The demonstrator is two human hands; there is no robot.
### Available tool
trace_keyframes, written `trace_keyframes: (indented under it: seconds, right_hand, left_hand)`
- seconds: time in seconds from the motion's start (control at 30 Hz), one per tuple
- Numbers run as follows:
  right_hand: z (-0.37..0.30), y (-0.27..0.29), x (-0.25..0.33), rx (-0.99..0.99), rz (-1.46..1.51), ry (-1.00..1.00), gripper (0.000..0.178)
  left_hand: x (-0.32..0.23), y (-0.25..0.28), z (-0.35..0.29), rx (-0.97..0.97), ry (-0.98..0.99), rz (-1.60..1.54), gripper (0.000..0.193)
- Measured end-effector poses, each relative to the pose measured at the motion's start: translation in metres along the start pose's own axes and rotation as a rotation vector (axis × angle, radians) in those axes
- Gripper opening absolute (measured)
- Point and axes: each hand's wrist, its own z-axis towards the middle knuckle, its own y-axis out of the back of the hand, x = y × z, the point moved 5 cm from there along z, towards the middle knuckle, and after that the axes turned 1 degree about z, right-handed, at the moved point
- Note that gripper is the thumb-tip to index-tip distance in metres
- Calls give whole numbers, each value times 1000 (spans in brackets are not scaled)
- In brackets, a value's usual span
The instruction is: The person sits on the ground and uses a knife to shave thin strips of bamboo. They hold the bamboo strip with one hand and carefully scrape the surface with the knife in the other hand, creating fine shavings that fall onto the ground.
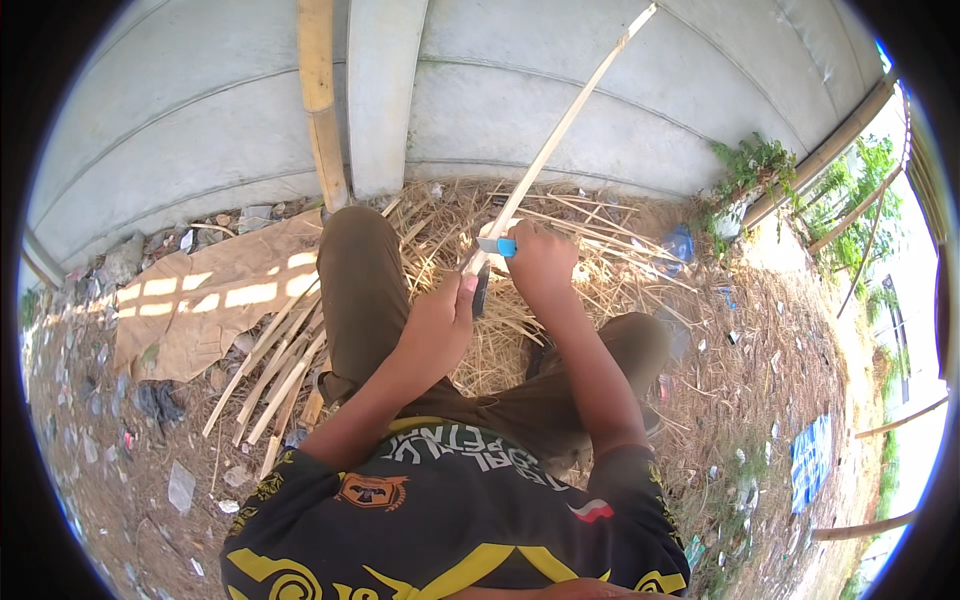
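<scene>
A long pale strip of split bamboo (556, 138) slants up and away from my hands, its far end high in front of the wall. My left hand (440, 322) is closed around its near end. In my right hand (543, 262) is a blue-handled knife (507, 247), its short metal blade lying across the strip just beyond my left fingers. A dark, flat piece (481, 292) shows under the strip beside my left hand; its kind is unclear. Pale shavings (475, 362) cover the ground between my knees.
Cut bamboo strips (270, 372) lie beside my left knee, and more thin strips (610, 240) lie ahead to the right. A brown sheet (215, 282) is spread at left. Ahead stand a grey panel wall (560, 65) and an upright bamboo pole (317, 100). Litter dots the ground.
</scene>
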Motion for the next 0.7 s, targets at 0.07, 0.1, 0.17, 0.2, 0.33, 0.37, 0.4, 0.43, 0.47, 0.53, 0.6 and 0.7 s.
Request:
trace_keyframes:
  seconds: [0.07,0.1,0.17,0.2,0.33,0.37,0.4,0.43,0.47,0.53,0.6,0.7]
  right_hand:
    - [10,1,-2,-56,-5,-11,16]
    - [11,0,-1,-73,13,-26,14]
    - [13,-5,0,-112,46,-53,10]
    - [17,-7,1,-119,40,-79,12]
    - [30,-13,-4,-224,73,-83,11]
    - [38,-16,-6,-128,57,-182,10]
    - [47,-16,-7,-32,43,-281,12]
    - [55,-20,-11,65,28,-379,16]
    - [63,-23,-29,45,15,-476,13]
    - [73,-20,-90,-2,-31,-692,12]
    - [78,-16,-125,101,-74,-690,16]
    - [69,-12,-101,172,-60,-567,18]
  left_hand:
    - [-11,4,2,-12,-11,54,40]
    - [-17,5,4,-20,-11,69,40]
    - [-22,7,7,-46,-28,100,38]
    - [-24,9,9,-63,-45,115,37]
    - [-33,13,15,-80,-45,134,36]
    - [-33,16,14,-82,-38,137,36]
    - [-33,18,11,-84,-32,141,35]
    - [-32,19,8,-86,-26,145,35]
    - [-28,15,0,-38,-13,151,35]
    - [-20,2,-24,80,1,161,34]
    - [-12,2,-37,129,49,124,34]
    - [-11,8,-32,125,58,119,33]
